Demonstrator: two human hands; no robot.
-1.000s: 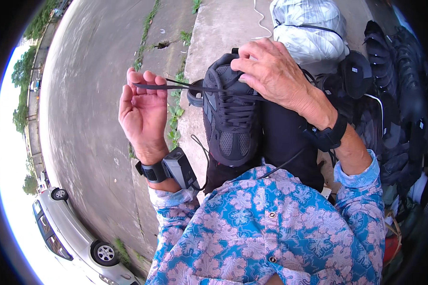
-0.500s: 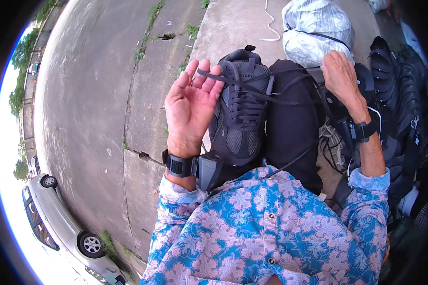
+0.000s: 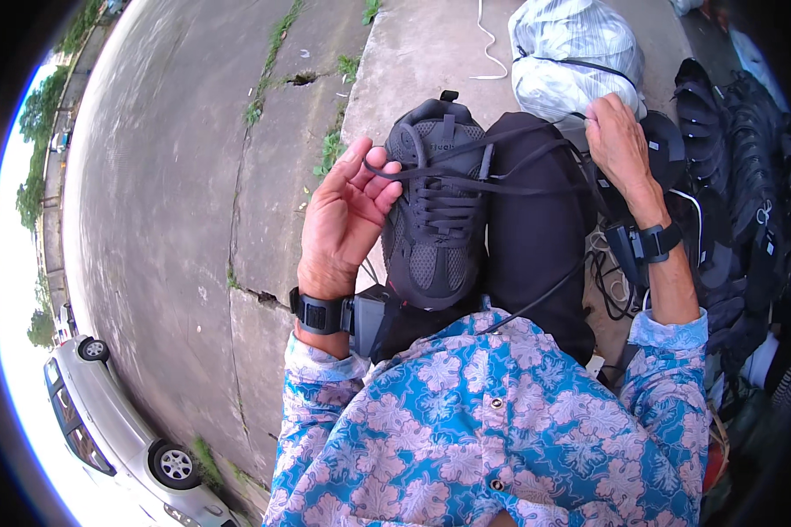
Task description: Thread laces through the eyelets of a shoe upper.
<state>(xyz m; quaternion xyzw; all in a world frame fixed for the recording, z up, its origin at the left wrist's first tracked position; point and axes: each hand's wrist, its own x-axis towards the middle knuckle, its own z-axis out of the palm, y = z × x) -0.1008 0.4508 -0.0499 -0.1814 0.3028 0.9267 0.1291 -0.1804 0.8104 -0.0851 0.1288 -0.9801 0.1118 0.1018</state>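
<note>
A dark grey sneaker rests on my left thigh, its toe toward me and its heel loop away. Long dark shoelaces stretch from its upper eyelets to the right, across my right leg. My left hand, palm up beside the sneaker, has curled fingers with a loop of lace round them. Over to the right, my right hand is closed at the far stretch of lace, near a white plastic-wrapped bundle. Its fingertips are partly hidden.
The white bundle, tied with a black band, lies beyond my right knee. Many dark shoes are heaped at the right. Pale and dark cords lie beside my right leg. A silver car stands at the far left on the concrete.
My left hand's fingers have curled in from a flatter, spread pose, with the lace still looped round them. My right hand stays closed, and the whole view has shifted slightly.
</note>
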